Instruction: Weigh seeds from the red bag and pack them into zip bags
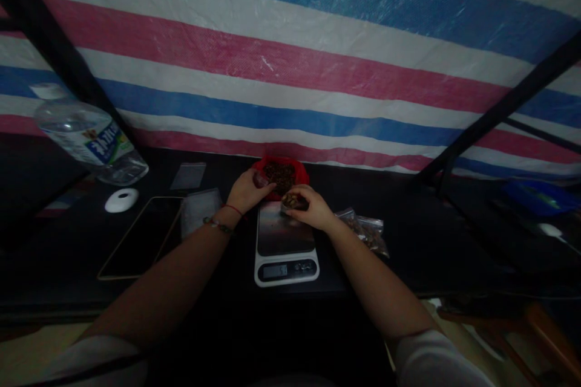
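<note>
It looks to me like somebody's living quarters, a home or a dormitory, though I can't say which. A striped plastic sheet (290,66) hangs like a makeshift wall behind a dark bench (426,242), black bars (57,42) slant at either side, and a drink bottle (86,133), dark-screened device (143,239) and small white scale (284,239) share the top.

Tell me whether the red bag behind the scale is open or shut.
Open: the red bag has its mouth spread wide, and the dark brown pieces inside it show from above.
</note>
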### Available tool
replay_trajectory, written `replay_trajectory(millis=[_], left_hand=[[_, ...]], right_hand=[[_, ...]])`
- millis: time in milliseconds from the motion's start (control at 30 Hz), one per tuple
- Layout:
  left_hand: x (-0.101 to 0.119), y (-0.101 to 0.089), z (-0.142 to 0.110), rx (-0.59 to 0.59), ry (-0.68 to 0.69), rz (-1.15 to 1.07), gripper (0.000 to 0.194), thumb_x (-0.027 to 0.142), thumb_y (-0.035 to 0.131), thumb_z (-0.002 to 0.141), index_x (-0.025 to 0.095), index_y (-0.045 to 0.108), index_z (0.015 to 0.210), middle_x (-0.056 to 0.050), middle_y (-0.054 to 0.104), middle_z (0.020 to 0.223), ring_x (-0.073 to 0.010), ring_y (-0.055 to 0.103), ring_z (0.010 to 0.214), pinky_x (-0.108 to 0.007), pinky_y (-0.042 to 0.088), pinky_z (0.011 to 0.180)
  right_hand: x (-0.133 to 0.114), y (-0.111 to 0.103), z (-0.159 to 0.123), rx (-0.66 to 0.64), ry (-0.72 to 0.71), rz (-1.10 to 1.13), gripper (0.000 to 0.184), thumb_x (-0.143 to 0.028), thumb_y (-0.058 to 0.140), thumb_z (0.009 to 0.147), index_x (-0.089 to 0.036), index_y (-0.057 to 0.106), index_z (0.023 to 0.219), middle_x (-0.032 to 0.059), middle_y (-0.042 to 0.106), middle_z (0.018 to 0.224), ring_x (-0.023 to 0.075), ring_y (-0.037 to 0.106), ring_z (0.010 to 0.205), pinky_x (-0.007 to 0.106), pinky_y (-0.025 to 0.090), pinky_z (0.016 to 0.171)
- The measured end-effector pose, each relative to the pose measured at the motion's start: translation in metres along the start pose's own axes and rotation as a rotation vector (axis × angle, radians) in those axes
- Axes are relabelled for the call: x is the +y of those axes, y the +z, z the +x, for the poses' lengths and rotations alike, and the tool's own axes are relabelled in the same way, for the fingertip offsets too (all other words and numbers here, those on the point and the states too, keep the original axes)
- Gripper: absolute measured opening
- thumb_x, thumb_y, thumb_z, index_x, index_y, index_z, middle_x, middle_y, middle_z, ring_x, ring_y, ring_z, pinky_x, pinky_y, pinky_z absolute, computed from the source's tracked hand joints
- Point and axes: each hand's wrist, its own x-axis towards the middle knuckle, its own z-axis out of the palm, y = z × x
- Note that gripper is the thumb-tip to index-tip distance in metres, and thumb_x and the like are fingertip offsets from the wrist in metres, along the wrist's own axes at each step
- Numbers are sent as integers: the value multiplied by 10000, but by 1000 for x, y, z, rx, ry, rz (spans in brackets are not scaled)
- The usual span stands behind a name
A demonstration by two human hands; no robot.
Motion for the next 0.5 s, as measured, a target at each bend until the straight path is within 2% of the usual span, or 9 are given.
replay_trajectory(millis=[100,233,333,500], left_hand=[[2,-2,-1,-14,15,-9,502,569,661,672,193,596,998,-56,653,905,-230,629,840,-342,494,770],[12,-9,-5,-32,109,1,486,538,654,689,177,582,1006,-56,650,928,-221,626,852,-341,490,780],[23,-13,-9,-86,201,-7,465,506,668,690,178,571,1007,-49,651,900,-208,626,824,-335,491,773],[38,-13,-19,-160,362,14,481,500,681,681,186,567,1027,-75,658,968,-234,628,902,-355,485,813]], right_hand=[[5,3,0,84,65,132,427,-240,729,681,-220,603,1088,59,644,1058,203,616,981,371,477,913],[9,6,2,180,98,364,439,-249,698,712,-239,593,1138,62,616,1102,195,625,986,353,498,903],[10,7,4,231,86,400,435,-254,715,705,-254,612,1128,65,588,1125,204,604,1029,358,492,922],[12,15,4,280,145,544,524,-262,765,650,-255,561,1133,51,620,1095,198,619,1014,352,510,895]])
